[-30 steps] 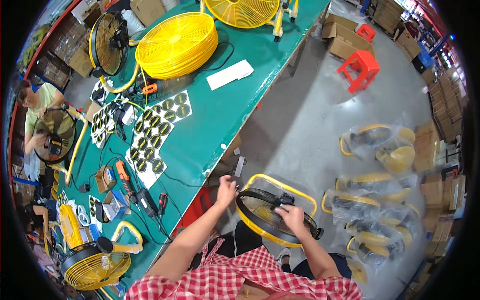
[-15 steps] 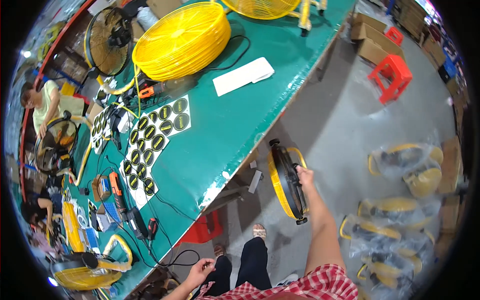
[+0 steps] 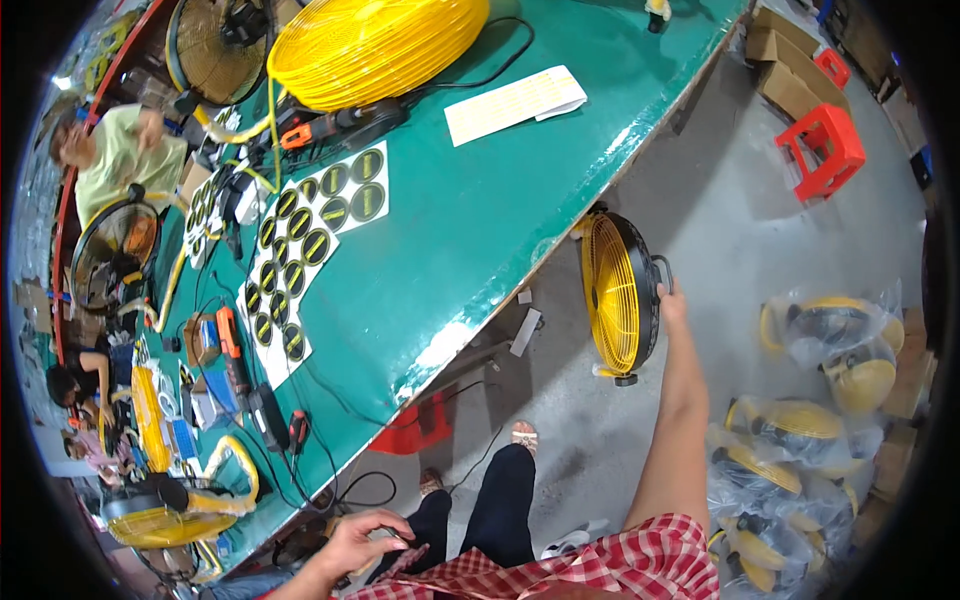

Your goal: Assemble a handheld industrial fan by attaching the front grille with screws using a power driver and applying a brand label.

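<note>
A round drum fan (image 3: 612, 292) with a yellow grille and black housing is held upright beside the table's right edge, above the floor. My right hand (image 3: 672, 300) is closed around the dark handle on the fan's right side, arm stretched forward. Low in the picture, my left hand (image 3: 362, 541) is near my lap by the table's near corner. Its fingers are loosely bent with the thumb apart, and nothing shows in them. Black cables (image 3: 365, 490) loop off the table edge just beyond that hand.
The green table (image 3: 450, 250) bears yellow grilles (image 3: 375, 50), round-label sheets (image 3: 290, 260), a white-and-yellow sheet (image 3: 515, 105) and an orange-black power tool (image 3: 232, 350). Bagged fans (image 3: 790, 430) line the right floor; red stools (image 3: 825, 150) stand beyond. Co-workers (image 3: 125, 160) are at left.
The fan has moved right and away from me, and its yellow grille now faces the table more openly. My left hand has shifted left with its fingers stretched further. The view has shifted.
</note>
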Demonstrator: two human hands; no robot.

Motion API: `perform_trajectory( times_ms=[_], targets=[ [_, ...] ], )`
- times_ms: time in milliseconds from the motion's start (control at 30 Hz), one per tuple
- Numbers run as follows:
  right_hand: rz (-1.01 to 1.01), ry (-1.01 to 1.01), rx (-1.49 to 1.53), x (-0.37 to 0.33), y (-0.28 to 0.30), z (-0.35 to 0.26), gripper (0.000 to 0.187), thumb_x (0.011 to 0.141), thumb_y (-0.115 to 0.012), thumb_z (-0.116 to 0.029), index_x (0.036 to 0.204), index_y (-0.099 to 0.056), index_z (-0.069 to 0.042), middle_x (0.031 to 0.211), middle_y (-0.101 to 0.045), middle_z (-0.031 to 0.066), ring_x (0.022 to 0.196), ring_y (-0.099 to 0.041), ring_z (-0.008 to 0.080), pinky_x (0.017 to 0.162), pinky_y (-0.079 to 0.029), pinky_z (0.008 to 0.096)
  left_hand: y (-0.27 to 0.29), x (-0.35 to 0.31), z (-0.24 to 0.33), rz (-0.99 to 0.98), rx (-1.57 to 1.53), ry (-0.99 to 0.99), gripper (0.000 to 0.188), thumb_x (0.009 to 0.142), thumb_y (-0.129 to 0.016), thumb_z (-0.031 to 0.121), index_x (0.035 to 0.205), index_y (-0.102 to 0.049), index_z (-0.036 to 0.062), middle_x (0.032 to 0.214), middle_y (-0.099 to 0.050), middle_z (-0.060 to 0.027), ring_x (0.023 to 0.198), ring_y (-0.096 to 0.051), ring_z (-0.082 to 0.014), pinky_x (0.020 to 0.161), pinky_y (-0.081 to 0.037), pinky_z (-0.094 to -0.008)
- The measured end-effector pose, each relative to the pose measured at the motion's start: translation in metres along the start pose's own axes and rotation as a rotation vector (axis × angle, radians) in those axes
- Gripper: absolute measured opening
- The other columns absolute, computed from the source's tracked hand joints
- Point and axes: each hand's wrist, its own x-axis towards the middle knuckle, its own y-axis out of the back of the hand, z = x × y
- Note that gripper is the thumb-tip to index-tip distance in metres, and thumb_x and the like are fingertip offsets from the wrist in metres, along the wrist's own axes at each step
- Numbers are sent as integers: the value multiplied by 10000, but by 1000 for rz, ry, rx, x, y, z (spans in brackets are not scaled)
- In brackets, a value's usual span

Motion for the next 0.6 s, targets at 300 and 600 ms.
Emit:
perform_trajectory(
  times_ms=[300,600],
  targets=[
    [-213,198,633,-261,68,-41,188,902,-514,-162,987,-573,-5,786,-564,33,724,-549,99,673,-463,217,99,-117,155,318,-155,-486,393,759,-688,337,843,-614,-40,837,-635,-200,738,-641,-293,656,-525,-376],
    [-1469,388,709,-604,28,-247,543,882,-501,-116,1357,-272,14,1298,-466,131,689,-612,160,632,-499,264,332,-317,238,84,-553,-1234,176,870,-564,106,1025,-570,24,1105,-575,-141,947,-610,-220,779,-543,-257]
  ],
)
